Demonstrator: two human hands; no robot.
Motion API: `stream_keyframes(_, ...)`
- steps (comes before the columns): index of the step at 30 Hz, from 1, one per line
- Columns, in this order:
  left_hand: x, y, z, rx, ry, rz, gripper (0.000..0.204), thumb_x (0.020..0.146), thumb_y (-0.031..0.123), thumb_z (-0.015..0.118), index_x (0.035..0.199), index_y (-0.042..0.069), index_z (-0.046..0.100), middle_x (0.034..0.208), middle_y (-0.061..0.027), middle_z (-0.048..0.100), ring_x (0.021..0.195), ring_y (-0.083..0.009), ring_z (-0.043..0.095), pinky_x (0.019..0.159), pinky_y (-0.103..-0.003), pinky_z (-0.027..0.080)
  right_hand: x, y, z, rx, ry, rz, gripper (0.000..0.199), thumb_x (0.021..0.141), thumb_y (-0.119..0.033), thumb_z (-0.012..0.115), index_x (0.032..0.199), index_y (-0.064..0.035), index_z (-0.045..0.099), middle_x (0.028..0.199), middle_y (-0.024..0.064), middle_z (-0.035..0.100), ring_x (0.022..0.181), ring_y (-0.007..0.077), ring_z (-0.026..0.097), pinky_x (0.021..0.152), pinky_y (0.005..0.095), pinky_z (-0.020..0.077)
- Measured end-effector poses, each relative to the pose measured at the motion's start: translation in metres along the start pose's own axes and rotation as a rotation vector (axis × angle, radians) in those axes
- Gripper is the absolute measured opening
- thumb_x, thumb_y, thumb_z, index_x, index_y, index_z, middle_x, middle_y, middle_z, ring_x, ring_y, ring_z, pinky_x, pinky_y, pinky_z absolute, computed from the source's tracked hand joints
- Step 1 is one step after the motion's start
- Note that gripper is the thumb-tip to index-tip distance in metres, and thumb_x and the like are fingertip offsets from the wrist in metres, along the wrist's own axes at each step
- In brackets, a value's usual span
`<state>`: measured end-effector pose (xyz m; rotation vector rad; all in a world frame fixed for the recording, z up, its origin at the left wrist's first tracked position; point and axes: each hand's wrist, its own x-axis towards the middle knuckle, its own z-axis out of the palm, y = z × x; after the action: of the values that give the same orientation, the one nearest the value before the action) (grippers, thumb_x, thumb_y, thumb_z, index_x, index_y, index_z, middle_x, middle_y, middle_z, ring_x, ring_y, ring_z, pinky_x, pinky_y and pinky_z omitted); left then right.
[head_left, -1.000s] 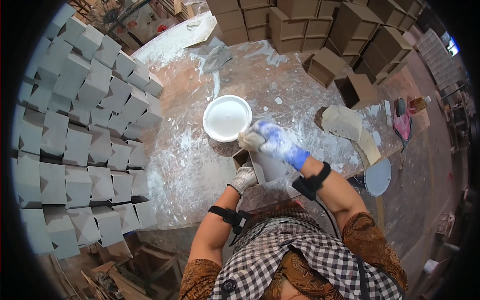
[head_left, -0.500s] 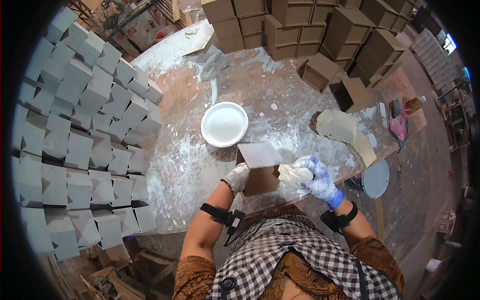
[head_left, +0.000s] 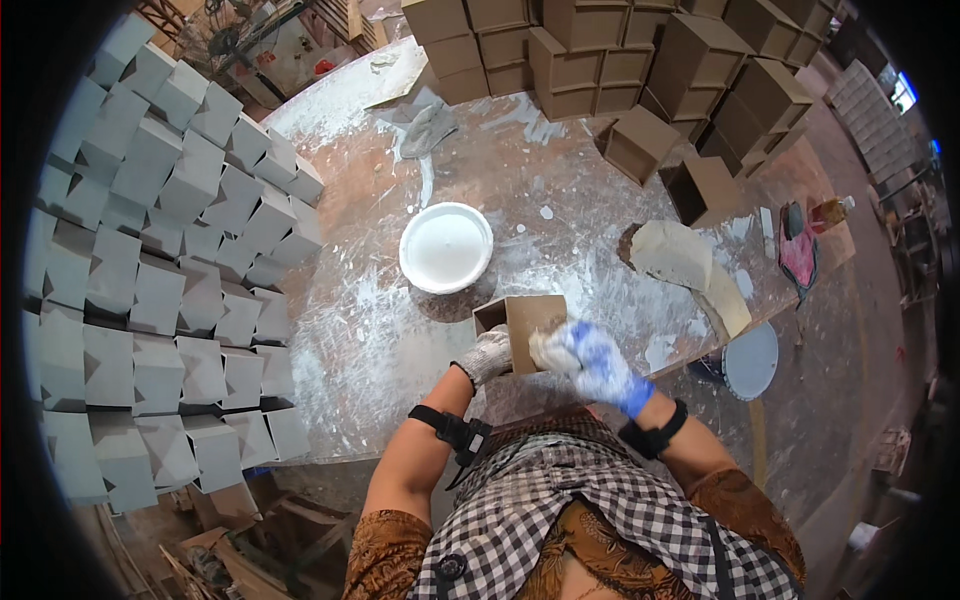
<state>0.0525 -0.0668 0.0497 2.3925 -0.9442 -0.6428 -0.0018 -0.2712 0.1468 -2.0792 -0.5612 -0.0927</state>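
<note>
A brown open-ended box is held near the front edge of the table. My left hand, in a whitish knit glove, grips it at its open left end, with the fingers partly hidden inside. My right hand, in a white and blue glove, is closed around a pale sponge-like wad, which is against the box's right-hand face. Motion smears the wad and the right fingers. Beyond the box stands a white bowl with white liquid in it.
Stacked white-coated boxes line the left side. Brown boxes are piled at the back, with two loose ones nearer. Cream sheet-like pieces and a pink cloth item lie at the right. A lidded bucket stands beyond the table edge.
The box has been turned: its whitened face, on top before, is out of sight, and a brown face shows. My right hand has moved left with the wad, onto the box.
</note>
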Motion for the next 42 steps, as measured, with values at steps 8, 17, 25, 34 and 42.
stream_keyframes(8, 0.005, 0.013, -0.010, -0.294, -0.250, -0.164, 0.026, 0.085, 0.019, 0.053, 0.107, 0.006, 0.057, 0.096, -0.0046, 0.062, 0.082, -0.0159, 0.058, 0.073, -0.029, 0.048, 0.038, 0.066, 0.015, 0.171, 0.212, 0.119, 0.022, 0.066, -0.010, 0.070, 0.083, -0.0085, 0.057, 0.088, 0.0083, 0.057, 0.082, 0.0208, 0.056, 0.074, 0.0325, 0.0472)
stream_keyframes(17, 0.002, 0.036, -0.036, -0.020, -0.228, -0.114, 0.036, 0.078, 0.037, 0.057, 0.099, 0.008, 0.062, 0.093, -0.0142, 0.063, 0.083, -0.0287, 0.060, 0.070, -0.037, 0.048, -0.030, 0.023, 0.020, 0.822, 0.104, 0.315, 0.019, 0.071, -0.004, 0.060, 0.090, -0.0047, 0.057, 0.084, 0.0083, 0.056, 0.085, 0.0221, 0.055, 0.072, 0.0328, 0.0467)
stream_keyframes(25, 0.003, 0.019, -0.014, -0.286, -0.207, -0.193, 0.036, 0.079, 0.032, 0.059, 0.103, 0.006, 0.060, 0.095, -0.0119, 0.062, 0.084, -0.0250, 0.059, 0.072, -0.034, 0.047, 0.037, 0.061, 0.000, -0.001, 0.177, 0.411, 0.024, 0.064, 0.008, 0.055, 0.085, -0.0031, 0.056, 0.091, 0.0095, 0.057, 0.092, 0.0199, 0.056, 0.084, 0.0320, 0.0464)
stream_keyframes(34, 0.007, 0.015, -0.011, -0.190, -0.299, -0.283, 0.042, 0.078, 0.037, 0.060, 0.106, 0.007, 0.059, 0.101, -0.0134, 0.061, 0.089, -0.0261, 0.059, 0.074, -0.034, 0.047, 0.004, 0.009, 0.008, 0.355, 0.116, 0.179, 0.013, 0.067, 0.003, 0.058, 0.073, -0.0079, 0.058, 0.072, 0.0071, 0.057, 0.070, 0.0197, 0.056, 0.068, 0.0302, 0.0461)
stream_keyframes(42, 0.007, 0.019, -0.014, 0.026, -0.210, -0.023, 0.036, 0.080, 0.037, 0.053, 0.098, 0.008, 0.063, 0.094, -0.0161, 0.063, 0.086, -0.0295, 0.060, 0.074, -0.039, 0.047, 0.045, 0.030, 0.012, 0.215, 0.160, 0.191, 0.012, 0.075, -0.012, 0.061, 0.087, -0.0086, 0.060, 0.080, 0.0068, 0.056, 0.075, 0.0218, 0.055, 0.070, 0.0315, 0.0464)
